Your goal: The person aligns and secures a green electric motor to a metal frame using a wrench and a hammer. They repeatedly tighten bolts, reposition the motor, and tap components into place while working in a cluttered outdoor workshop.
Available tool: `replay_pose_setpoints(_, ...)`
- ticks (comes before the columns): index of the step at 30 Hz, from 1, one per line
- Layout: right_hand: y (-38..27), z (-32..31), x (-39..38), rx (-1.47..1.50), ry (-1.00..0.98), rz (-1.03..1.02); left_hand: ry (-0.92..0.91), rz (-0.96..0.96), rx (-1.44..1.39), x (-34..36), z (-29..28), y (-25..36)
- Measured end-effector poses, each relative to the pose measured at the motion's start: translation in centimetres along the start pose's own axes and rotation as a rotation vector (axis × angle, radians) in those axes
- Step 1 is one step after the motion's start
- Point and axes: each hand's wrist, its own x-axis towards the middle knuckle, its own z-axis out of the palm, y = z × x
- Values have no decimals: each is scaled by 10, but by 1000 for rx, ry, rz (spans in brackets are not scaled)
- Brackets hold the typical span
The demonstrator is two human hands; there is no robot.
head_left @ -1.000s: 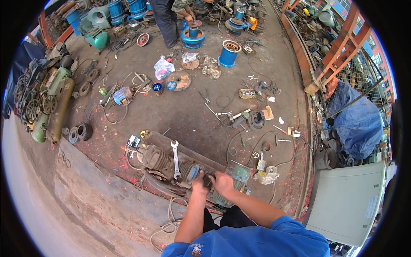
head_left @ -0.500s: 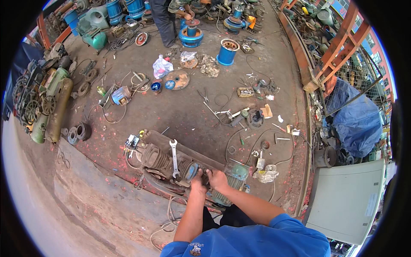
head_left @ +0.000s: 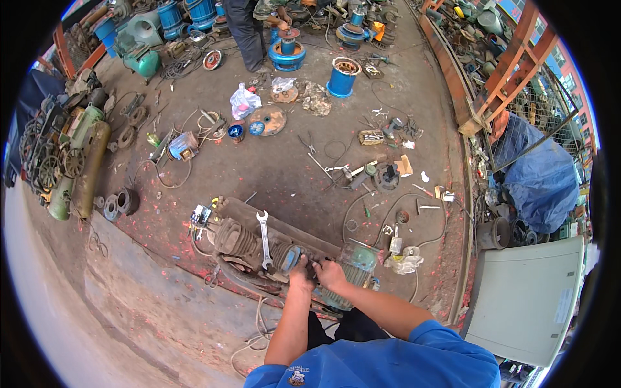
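Observation:
My left hand (head_left: 300,275) is closed at the near end of the blue-capped, finned cylinder (head_left: 284,257) of a dirty compressor (head_left: 231,238). Just to its right my right hand (head_left: 329,275) has its fingers curled at a dark fitting beside that cylinder. What exactly both hold is small and partly hidden by the fingers. A large steel open-ended wrench (head_left: 264,239) lies along the compressor top, left of my hands. A green finned motor (head_left: 354,265) sits at the machine's right end, behind my right forearm.
Scattered tools (head_left: 359,171), cables, a blue cylinder housing (head_left: 343,77) and a plastic bag (head_left: 244,103) lie ahead. A person (head_left: 249,35) works at a blue pump at the back. Old machinery (head_left: 71,155) lines the left; an orange steel frame (head_left: 504,71) and pale cabinet (head_left: 521,304) stand right.
The view has shifted very slightly. My hands stay at the same spot on the compressor, with only small finger movements; the wrench lies where it was.

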Motion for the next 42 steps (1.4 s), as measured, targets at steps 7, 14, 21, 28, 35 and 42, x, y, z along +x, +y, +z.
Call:
replay_pose_setpoints(7,-47,-23,-27,-379,293,-396,-6,53,-54,22,-21,-1)
replay_pose_setpoints(14,-32,-12,-2,22,108,-63,-52,-47,-73,9,-13,5)
replay_pose_setpoints(21,-41,-28,-20,-373,272,-268,-14,4,-22,8,-12,4)
replay_pose_setpoints(28,-1,-3,4,319,-130,257,16,-78,80,-7,5,7)
replay_pose_setpoints(35,-47,-39,-25,-545,229,-525,20,33,-79,13,-10,-2)
replay_pose_setpoints(42,-24,-6,13,400,11,278,-44,-76,8,13,-13,4)
